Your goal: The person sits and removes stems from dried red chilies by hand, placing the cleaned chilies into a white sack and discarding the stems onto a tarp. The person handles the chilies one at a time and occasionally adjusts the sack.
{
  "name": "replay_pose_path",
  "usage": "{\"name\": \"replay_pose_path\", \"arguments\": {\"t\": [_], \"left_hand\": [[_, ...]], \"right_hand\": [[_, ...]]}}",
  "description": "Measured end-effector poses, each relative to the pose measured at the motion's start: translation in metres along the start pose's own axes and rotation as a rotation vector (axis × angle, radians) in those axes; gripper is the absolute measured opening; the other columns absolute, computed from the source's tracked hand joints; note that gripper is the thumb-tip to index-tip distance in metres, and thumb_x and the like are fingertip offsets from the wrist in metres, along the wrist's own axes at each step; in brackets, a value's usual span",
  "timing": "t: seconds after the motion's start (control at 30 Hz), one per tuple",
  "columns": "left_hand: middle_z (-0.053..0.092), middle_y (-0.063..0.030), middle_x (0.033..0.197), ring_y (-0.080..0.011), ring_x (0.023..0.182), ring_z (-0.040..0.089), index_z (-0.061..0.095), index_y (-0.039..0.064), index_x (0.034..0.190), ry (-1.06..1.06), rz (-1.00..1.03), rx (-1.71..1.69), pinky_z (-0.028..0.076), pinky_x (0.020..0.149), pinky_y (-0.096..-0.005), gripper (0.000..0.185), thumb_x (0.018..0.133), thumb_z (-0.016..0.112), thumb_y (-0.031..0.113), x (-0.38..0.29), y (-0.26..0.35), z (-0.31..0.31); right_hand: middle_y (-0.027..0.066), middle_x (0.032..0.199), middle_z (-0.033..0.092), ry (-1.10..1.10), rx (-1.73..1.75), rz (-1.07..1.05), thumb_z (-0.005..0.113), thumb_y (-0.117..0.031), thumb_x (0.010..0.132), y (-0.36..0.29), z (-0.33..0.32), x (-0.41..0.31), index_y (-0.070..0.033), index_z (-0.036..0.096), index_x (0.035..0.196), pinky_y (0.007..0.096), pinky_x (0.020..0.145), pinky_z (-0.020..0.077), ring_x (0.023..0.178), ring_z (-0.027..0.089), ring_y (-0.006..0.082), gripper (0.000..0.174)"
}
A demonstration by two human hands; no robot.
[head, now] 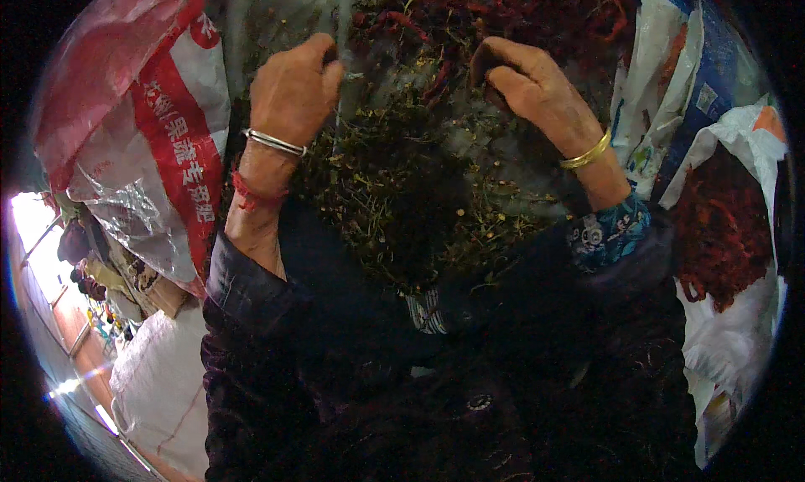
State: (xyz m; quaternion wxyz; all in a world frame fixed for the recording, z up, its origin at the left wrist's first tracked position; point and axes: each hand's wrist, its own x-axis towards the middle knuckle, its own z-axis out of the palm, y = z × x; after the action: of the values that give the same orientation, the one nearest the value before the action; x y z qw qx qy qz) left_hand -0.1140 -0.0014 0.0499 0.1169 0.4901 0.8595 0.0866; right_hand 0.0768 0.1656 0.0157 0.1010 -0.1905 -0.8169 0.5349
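Note:
My left hand (292, 92), with a silver bangle (275, 142) and a red cord (245, 191) at the wrist, is raised with its fingers curled over. Across from it, my right hand (534, 83) wears a gold bangle (588, 154), and its fingers bend inward. Shadow hides both sets of fingertips, so whether they pinch anything is unclear. Below and between the hands spreads a heap of dry greenish stems (377, 186). Dark red pieces that look like dried chilli peppers (402, 23) lie beyond, at the top of the view.
On the left stands a red and white plastic bag (179, 136) bearing writing, with a pale sack (166, 381) below it. A blue and white plastic sack (710, 61) rises at right. Nearer, a white bag (723, 344) holds dried red pieces (723, 230).

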Motion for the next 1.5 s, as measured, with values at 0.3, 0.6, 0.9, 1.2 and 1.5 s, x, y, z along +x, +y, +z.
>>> {"name": "replay_pose_path", "arguments": {"t": [0.3,0.6,0.9,1.2,1.5], "left_hand": [[0.058,-0.0159,0.076,-0.0359,0.071,0.057,0.05,0.004,0.085,-0.35,0.129,0.165,0.046,0.062,-0.0444,0.016,0.071,0.055,0.01,-0.021,0.038,0.041],[0.058,-0.0184,0.082,-0.0372,0.077,0.055,0.049,-0.001,0.102,-0.128,-0.173,-0.234,0.045,0.069,-0.0383,0.027,0.076,0.05,0.009,-0.042,0.002,-0.007],[0.056,-0.015,0.067,-0.0349,0.064,0.054,0.053,0.005,0.082,0.075,-0.098,-0.261,0.043,0.055,-0.0411,0.012,0.075,0.056,0.014,-0.052,0.048,0.005],[0.052,-0.0145,0.082,-0.0359,0.068,0.055,0.051,0.004,0.08,0.04,0.051,-0.148,0.045,0.055,-0.0422,0.02,0.07,0.062,0.017,-0.026,0.06,0.067],[0.058,-0.0162,0.073,-0.0314,0.062,0.056,0.056,-0.002,0.085,-0.015,-0.221,-0.739,0.045,0.058,-0.0342,0.019,0.069,0.058,0.009,-0.027,0.078,0.038]], "right_hand": [[0.0178,0.067,0.057,-0.159,-0.275,-0.063,0.05,-0.017,0.075,0.008,0.039,0.002,-0.004,0.049,0.096,0.0403,0.053,0.0445,0.06,0.056,0.035,0.025],[0.0189,0.069,0.057,-0.162,0.029,0.012,0.052,-0.014,0.074,-0.004,0.018,0.005,0.001,0.052,0.098,0.0391,0.054,0.0436,0.061,0.057,0.0315,0.029],[0.0097,0.066,0.056,-0.016,0.04,0.014,0.051,-0.014,0.074,0.004,0.009,0.003,0.004,0.053,0.099,0.0278,0.048,0.0417,0.054,0.052,0.0133,0.031],[0.004,0.065,0.056,-0.026,0.683,0.339,0.044,-0.012,0.084,-0.016,-0.006,0.007,-0.005,0.057,0.092,0.0185,0.04,0.0321,0.046,0.043,0.005,0.016],[0.0107,0.056,0.052,-0.261,0.157,0.3,0.047,-0.032,0.081,0.008,0.003,0.001,0.002,0.056,0.07,0.0346,0.049,0.0383,0.05,0.048,0.0183,0.037]]}}
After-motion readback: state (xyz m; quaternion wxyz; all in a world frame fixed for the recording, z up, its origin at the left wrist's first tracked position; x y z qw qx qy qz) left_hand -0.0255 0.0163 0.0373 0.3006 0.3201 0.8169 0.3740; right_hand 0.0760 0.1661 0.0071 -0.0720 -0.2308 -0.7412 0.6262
